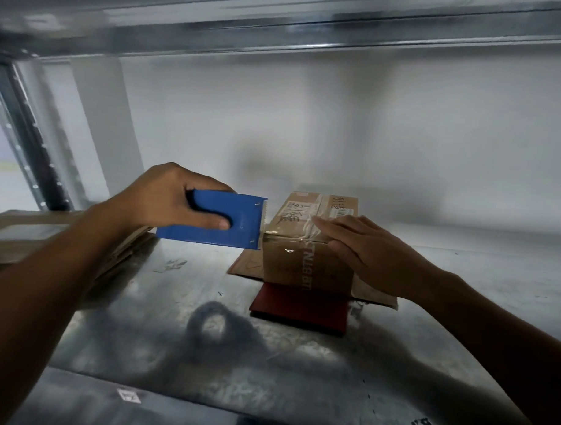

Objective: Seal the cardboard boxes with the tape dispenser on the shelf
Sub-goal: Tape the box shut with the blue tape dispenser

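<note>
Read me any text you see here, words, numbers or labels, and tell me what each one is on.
Cardboard box, front face: sideways white print, roughly "TN18 8T", blurred, uncertain.
Box top: dark handwriting, too blurred to read.
Sticker on shelf: too small to read.
Tape dispenser: no text.

Open shelf (180, 307) left of box (306, 264)

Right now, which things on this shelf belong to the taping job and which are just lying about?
In the job: blue tape dispenser, gripped by the left hand; cardboard box, with the right hand pressing flat on its top.
Lying about: red flat item under the box; flat cardboard sheet at the box's base; cardboard pile at far left, untouched.
</note>
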Available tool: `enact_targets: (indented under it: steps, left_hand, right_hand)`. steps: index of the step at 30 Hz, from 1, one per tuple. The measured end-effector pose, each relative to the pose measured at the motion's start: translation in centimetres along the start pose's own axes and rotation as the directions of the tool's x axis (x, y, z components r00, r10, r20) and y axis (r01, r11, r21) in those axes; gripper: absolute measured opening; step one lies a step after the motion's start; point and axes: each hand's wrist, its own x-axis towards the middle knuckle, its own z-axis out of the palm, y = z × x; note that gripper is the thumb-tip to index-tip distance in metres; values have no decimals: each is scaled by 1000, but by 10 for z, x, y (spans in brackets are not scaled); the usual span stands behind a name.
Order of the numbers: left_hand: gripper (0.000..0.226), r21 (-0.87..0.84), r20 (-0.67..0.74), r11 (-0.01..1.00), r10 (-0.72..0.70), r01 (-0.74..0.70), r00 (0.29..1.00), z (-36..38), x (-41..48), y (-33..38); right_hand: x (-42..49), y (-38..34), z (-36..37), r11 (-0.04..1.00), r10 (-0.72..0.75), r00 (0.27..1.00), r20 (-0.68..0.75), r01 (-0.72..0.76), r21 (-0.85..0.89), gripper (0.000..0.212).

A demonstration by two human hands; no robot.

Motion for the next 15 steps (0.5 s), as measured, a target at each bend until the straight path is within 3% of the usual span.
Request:
enact_targets:
  steps: [8,11,15]
  left_hand:
    - [52,110,-91,994,-10,20,996,-4,3,9]
    - [51,91,-85,996,-8,15,996,-9,5,13]
    - [46,129,-71,991,-21,30,997,-9,2,16]
  right_hand:
    - [27,-35,-22,983,141,984,107,-126,-135,63]
    - [35,-41,-21,961,160,984,74,-139,-239,68]
    - [40,-43,-12,939,101,995,5,-94,-329,54]
